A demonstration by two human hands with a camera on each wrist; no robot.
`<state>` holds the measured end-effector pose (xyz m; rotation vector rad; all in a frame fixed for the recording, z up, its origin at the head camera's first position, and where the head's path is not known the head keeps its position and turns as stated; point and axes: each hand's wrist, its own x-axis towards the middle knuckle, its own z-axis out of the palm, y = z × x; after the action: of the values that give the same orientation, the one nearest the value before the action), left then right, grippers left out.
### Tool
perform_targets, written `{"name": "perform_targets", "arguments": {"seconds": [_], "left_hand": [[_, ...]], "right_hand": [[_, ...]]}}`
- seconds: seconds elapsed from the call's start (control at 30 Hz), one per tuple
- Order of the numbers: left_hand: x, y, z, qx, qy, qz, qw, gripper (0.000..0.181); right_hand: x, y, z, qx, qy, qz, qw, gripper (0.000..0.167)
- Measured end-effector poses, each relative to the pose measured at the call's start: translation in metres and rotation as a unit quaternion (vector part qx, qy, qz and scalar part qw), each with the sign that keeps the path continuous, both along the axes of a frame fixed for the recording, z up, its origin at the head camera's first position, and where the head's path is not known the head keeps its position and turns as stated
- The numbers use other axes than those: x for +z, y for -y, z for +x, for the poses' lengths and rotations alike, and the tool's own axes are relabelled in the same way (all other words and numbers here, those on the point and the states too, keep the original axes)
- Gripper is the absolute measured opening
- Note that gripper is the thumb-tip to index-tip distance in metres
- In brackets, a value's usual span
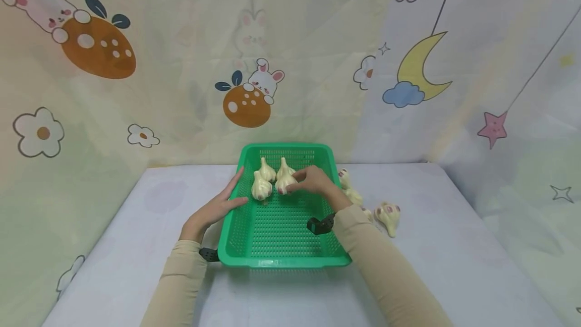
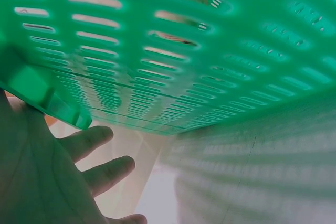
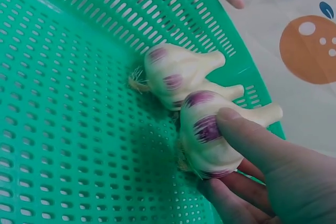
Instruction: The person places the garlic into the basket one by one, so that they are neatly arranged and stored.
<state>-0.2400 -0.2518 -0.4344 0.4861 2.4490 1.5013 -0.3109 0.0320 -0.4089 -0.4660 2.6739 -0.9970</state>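
A green plastic basket [image 1: 281,262] with slotted walls stands on the table, several garlic bulbs gathered in its far half. My right hand [image 1: 313,180] reaches over the right rim and pinches a garlic bulb [image 1: 285,183] between thumb and fingers; the right wrist view shows this bulb [image 3: 210,135] with purple patches, beside another bulb [image 3: 176,74]. My left hand [image 1: 218,211] rests against the basket's left rim, fingers spread. From the left wrist view, the left hand [image 2: 58,177] is under the rim with its fingers extended, outside the slotted wall [image 2: 157,77].
Right of the basket, several more garlic bulbs lie on the white table, one [image 1: 388,217] farther out than the others. A printed cloth backdrop [image 1: 308,115] hangs behind the table's far edge. A dark wrist strap [image 1: 321,224] shows at the right wrist.
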Motion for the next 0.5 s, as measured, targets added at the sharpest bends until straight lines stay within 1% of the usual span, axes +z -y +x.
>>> {"name": "perform_targets", "arguments": {"seconds": [0.2, 0.4, 0.5], "left_hand": [[0.0003, -0.0001, -0.0014, -0.004, -0.001, 0.0, 1.0, 0.08], [-0.0001, -0.0009, -0.0019, -0.003, 0.001, -0.001, 1.0, 0.078], [-0.0002, -0.0006, -0.0017, -0.002, 0.004, 0.004, 1.0, 0.078]], "right_hand": [[-0.0059, -0.0017, -0.0018, 0.003, 0.008, 0.007, 0.9999, 0.051], [-0.0086, -0.0003, -0.0017, 0.019, -0.001, 0.025, 0.9995, 0.032], [-0.0097, 0.0011, -0.0018, 0.024, 0.002, 0.027, 0.9993, 0.026]]}}
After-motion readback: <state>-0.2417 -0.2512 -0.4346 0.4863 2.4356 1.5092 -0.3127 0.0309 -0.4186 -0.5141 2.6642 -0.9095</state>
